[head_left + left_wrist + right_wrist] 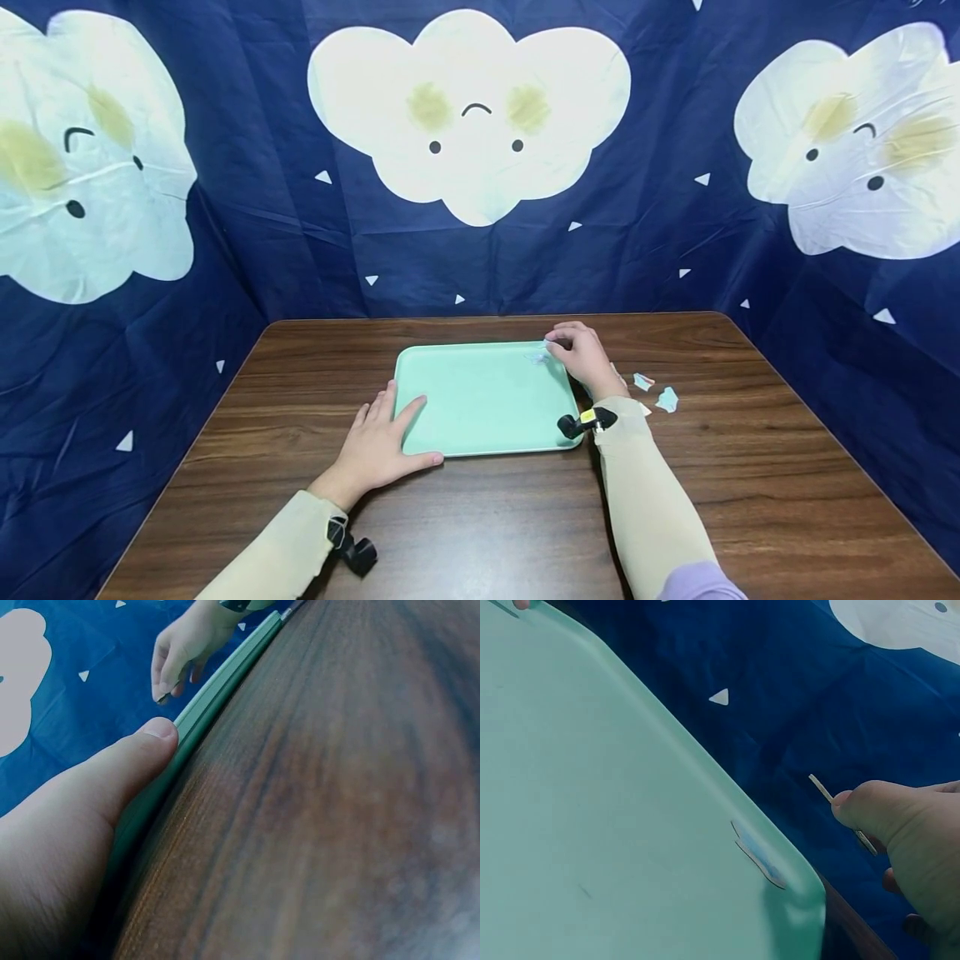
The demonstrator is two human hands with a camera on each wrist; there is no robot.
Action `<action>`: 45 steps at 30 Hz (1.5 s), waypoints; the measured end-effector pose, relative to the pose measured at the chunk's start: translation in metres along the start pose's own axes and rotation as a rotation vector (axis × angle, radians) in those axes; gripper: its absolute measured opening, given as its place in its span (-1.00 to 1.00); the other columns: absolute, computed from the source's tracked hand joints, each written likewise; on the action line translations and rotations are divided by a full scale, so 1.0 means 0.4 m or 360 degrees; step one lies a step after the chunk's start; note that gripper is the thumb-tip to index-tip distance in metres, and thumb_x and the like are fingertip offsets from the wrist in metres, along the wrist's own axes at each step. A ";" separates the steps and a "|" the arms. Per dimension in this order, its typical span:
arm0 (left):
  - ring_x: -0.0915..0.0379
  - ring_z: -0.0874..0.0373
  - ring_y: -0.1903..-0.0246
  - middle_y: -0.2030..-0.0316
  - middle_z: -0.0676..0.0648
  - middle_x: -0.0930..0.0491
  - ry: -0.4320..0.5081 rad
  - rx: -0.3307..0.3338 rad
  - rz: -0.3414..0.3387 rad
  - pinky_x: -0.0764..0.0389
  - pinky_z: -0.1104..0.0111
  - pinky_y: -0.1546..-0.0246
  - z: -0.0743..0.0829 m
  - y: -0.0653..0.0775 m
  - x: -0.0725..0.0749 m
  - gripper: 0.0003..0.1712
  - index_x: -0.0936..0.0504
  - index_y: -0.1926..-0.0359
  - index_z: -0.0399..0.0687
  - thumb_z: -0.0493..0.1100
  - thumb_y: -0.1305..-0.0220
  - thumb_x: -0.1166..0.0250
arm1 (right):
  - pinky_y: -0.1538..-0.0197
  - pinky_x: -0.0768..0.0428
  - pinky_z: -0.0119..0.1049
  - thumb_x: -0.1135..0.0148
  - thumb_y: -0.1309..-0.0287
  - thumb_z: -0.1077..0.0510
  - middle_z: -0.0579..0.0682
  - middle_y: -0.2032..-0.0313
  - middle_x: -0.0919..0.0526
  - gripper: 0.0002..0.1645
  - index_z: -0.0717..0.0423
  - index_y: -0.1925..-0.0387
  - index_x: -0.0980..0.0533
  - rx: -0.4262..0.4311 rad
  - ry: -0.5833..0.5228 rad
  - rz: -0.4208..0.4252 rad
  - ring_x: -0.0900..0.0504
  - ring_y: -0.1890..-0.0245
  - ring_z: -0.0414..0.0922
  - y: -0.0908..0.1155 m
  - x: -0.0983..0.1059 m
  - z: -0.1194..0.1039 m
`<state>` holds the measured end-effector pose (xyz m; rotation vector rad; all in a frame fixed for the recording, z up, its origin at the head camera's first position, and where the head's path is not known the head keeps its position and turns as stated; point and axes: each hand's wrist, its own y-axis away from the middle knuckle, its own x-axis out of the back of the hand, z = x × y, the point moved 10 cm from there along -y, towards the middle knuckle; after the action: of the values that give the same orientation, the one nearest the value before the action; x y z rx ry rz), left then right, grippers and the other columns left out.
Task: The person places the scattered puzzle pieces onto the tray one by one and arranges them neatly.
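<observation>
A mint-green tray (487, 400) lies on the wooden table. My left hand (382, 437) rests with spread fingers at its left side; in the left wrist view the thumb (154, 746) lies against the near rim. Over the far right corner, my right hand (581, 354) pinches a thin, flat puzzle-like piece (821, 787) between thumb and fingers, seen edge-on in the right wrist view. Beneath it, another thin piece (761, 862), bluish on top, lies inside the tray's corner.
Right of the tray, several small irregular flat pieces lie on the table, among them a multicoloured piece (642, 382) and a light blue piece (667, 399). Others are partly hidden behind the right wrist. A dark blue cloud-print curtain (480, 258) hangs behind the table (510, 525).
</observation>
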<state>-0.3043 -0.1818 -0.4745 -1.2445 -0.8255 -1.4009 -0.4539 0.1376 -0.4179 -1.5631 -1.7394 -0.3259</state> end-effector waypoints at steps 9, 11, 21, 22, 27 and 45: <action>0.04 -0.33 -0.50 -0.56 -0.40 0.14 -0.0007 -0.0012 0.0018 -0.06 -0.26 -0.40 0.005 0.000 0.003 0.27 -0.25 -0.55 0.22 0.80 0.08 -0.06 | -0.35 -0.31 0.13 -0.27 -0.37 0.12 0.15 -0.22 -0.54 -0.73 0.17 0.01 -0.69 0.0010 0.0015 -0.0060 -0.34 -0.30 0.23 -0.009 -0.039 -0.012; 0.04 -0.33 -0.50 -0.56 -0.40 0.13 -0.0008 -0.0011 0.0017 -0.06 -0.26 -0.40 0.005 0.001 0.002 0.27 -0.25 -0.54 0.22 0.80 0.08 -0.06 | -0.35 -0.31 0.12 -0.28 -0.37 0.11 0.14 -0.21 -0.55 -0.73 0.16 0.01 -0.69 0.0006 0.0011 -0.0065 -0.35 -0.30 0.22 -0.012 -0.048 -0.014; 0.04 -0.35 -0.50 -0.55 -0.41 0.13 -0.0002 -0.0012 0.0027 -0.07 -0.26 -0.39 0.005 0.002 0.006 0.26 -0.26 -0.54 0.23 0.79 0.08 -0.07 | -0.36 -0.31 0.12 -0.29 -0.36 0.14 0.16 -0.24 -0.52 -0.72 0.18 -0.01 -0.68 0.0029 -0.0004 -0.0120 -0.37 -0.29 0.20 -0.018 -0.090 -0.036; 0.04 -0.35 -0.50 -0.55 -0.41 0.13 -0.0005 -0.0013 0.0026 -0.07 -0.26 -0.39 0.005 0.002 0.006 0.26 -0.26 -0.54 0.23 0.79 0.08 -0.07 | -0.36 -0.31 0.12 -0.29 -0.36 0.14 0.17 -0.25 -0.52 -0.72 0.18 -0.01 -0.68 0.0036 -0.0003 -0.0127 -0.37 -0.29 0.20 -0.018 -0.093 -0.038; 0.04 -0.36 -0.50 -0.55 -0.42 0.13 -0.0002 -0.0008 0.0019 -0.05 -0.26 -0.40 0.004 0.002 0.005 0.27 -0.25 -0.55 0.23 0.79 0.08 -0.07 | -0.37 -0.28 0.14 -0.27 -0.37 0.13 0.17 -0.27 -0.49 -0.71 0.18 -0.03 -0.68 0.0043 -0.0018 -0.0156 -0.33 -0.32 0.21 -0.018 -0.106 -0.048; 0.03 -0.36 -0.49 -0.55 -0.42 0.12 0.0002 -0.0014 0.0025 -0.06 -0.27 -0.40 0.006 0.006 0.012 0.26 -0.27 -0.54 0.22 0.79 0.07 -0.06 | -0.42 -0.26 0.08 -0.29 -0.35 0.12 0.16 -0.31 -0.48 -0.77 0.12 0.06 -0.71 0.0087 0.0068 -0.0237 -0.31 -0.39 0.19 -0.039 -0.159 -0.062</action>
<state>-0.3011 -0.1811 -0.4698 -1.2542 -0.8075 -1.3941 -0.4619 0.0714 -0.4395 -1.3818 -1.8201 -0.3791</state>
